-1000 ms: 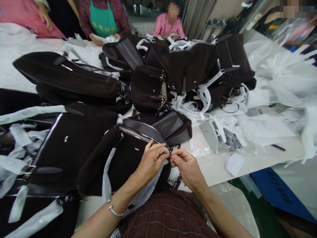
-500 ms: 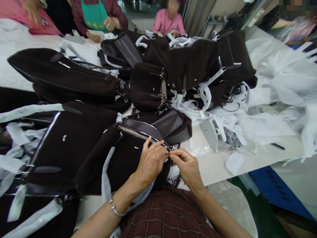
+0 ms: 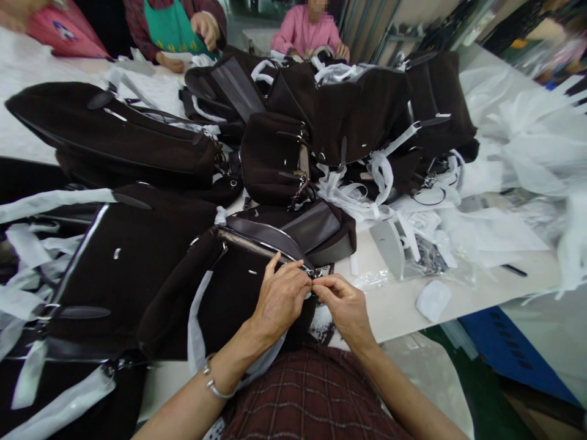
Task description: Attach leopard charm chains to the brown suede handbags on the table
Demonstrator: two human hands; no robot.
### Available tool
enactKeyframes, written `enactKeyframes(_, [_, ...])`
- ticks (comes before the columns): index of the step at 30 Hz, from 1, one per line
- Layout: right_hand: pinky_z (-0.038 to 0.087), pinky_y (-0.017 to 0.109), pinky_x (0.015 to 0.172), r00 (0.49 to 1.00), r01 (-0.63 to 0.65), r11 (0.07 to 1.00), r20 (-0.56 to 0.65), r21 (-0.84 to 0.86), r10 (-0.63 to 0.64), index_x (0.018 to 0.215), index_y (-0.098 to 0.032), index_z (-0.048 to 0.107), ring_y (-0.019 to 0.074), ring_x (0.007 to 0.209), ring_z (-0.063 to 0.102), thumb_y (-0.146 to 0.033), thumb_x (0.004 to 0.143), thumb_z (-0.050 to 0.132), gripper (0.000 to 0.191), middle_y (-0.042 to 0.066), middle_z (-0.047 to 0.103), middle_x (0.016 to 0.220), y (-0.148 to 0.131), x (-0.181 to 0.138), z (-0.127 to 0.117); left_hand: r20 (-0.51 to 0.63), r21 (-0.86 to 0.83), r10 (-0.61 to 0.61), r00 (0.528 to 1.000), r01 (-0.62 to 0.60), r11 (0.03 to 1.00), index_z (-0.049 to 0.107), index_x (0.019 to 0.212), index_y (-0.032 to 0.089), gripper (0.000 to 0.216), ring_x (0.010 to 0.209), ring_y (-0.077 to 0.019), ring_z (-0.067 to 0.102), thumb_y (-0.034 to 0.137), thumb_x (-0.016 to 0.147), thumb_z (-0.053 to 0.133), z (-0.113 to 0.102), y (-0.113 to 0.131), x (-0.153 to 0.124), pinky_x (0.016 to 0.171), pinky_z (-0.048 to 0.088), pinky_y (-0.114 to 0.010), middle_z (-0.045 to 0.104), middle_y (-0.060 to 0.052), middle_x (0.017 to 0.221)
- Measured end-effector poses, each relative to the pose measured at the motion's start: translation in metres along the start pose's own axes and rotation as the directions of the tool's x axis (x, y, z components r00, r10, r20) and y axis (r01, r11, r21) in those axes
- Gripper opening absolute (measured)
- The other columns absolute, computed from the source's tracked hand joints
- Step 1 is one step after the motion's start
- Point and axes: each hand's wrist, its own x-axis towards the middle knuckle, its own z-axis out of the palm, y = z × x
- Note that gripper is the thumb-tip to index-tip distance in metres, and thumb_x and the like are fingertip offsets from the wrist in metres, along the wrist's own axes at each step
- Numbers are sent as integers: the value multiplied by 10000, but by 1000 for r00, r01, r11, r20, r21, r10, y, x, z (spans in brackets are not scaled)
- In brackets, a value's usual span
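Note:
A dark brown handbag [image 3: 224, 311] lies in front of me, its long zipper [image 3: 266, 241] running along the top edge and showing a beige lining. My left hand [image 3: 283, 296] rests over the bag's right end, thumb and forefinger pinched at the metal hardware [image 3: 314, 274] there. From the right, my right hand [image 3: 342, 305] meets it with thumb and fingertips pressed together. Whatever small part sits between the fingertips is too hidden to name. A strip of white wrapping [image 3: 198, 321] hangs from the bag's strap.
More dark bags [image 3: 360, 116] are piled across the table, their handles wrapped in white. Clear plastic and a grey piece [image 3: 387, 247] lie at right, near a white pad [image 3: 433, 300] and a black pen-like stick [image 3: 513, 269]. A person in pink [image 3: 305, 30] and others work opposite.
Both my hands stay pinched together at the same spot on the bag. Across the table, a co-worker's hand has risen slightly, and the person in pink has shifted their arms.

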Motion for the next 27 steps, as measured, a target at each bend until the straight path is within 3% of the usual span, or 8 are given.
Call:
enactKeyframes(4, [483, 294, 733, 998, 59, 997, 6, -42, -59, 795, -199, 741, 170, 783, 618, -349, 806, 706, 155, 36, 695, 844, 1, 1, 1, -38, 15, 8, 999, -7, 1000, 643, 874, 202, 146, 1212, -220, 596, 163, 937, 517, 5, -1, -1, 1180, 218, -523, 742, -22, 934])
enactKeyframes(9, [481, 271, 629, 980, -184, 980, 92, 72, 177, 836, -179, 706, 147, 668, 596, -374, 720, 771, 236, 12, 679, 750, 0, 10, -5, -86, -8, 24, 996, -25, 1000, 635, 888, 206, 128, 1198, -213, 604, 147, 926, 528, 8, -1, -2, 1168, 240, -519, 737, -16, 930])
enactKeyframes(12, [482, 267, 636, 964, -192, 981, 193, 22, 185, 804, -172, 695, 145, 667, 594, -337, 742, 745, 183, 6, 666, 724, -4, 14, -11, -71, -11, 26, 997, -27, 1000, 629, 870, 201, 163, 1208, -219, 598, 145, 939, 493, 8, -1, -2, 1158, 253, -524, 732, -33, 932])
enactKeyframes(16, [466, 274, 670, 964, 0, 989, 263, -150, 40, 812, -187, 677, 149, 696, 597, -290, 840, 648, 111, 8, 656, 745, -14, 13, -18, -64, -93, 2, 998, -8, 996, 614, 851, 199, 136, 1184, -200, 605, 150, 933, 518, 7, -1, 0, 1141, 283, -492, 723, -28, 941])
enactKeyframes(21, [430, 282, 747, 917, 344, 879, 319, -331, -239, 787, -188, 643, 144, 765, 579, -225, 896, 574, 135, 16, 621, 783, -23, 12, -20, -68, -235, -31, 997, 14, 972, 603, 827, 198, 134, 1102, -164, 631, 148, 932, 535, 13, -4, -2, 1127, 335, -430, 710, -21, 905])
enactKeyframes(23, [427, 279, 720, 931, 281, 907, 319, -312, -179, 775, -186, 643, 140, 741, 570, -225, 878, 593, 121, 11, 619, 762, -23, 16, -17, -82, -246, -47, 996, 25, 969, 601, 821, 196, 144, 1084, -160, 635, 144, 934, 529, 19, -6, -3, 1132, 340, -421, 705, -20, 889])
enactKeyframes(25, [429, 267, 648, 951, 74, 974, 310, -215, -4, 760, -180, 645, 129, 666, 551, -270, 839, 642, 119, 0, 612, 706, -20, 25, -12, -105, -236, -79, 991, 53, 970, 603, 817, 194, 149, 1065, -161, 643, 136, 931, 528, 23, -6, -1, 1125, 359, -412, 709, -24, 901])
enactKeyframes(27, [432, 250, 592, 927, -167, 985, 333, -48, 173, 757, -167, 650, 116, 609, 536, -333, 783, 704, 177, -8, 606, 660, -15, 36, -10, -94, -213, -105, 990, 83, 973, 614, 814, 195, 150, 1037, -165, 655, 138, 928, 534, 23, -6, 6, 1098, 401, -395, 717, -26, 908])
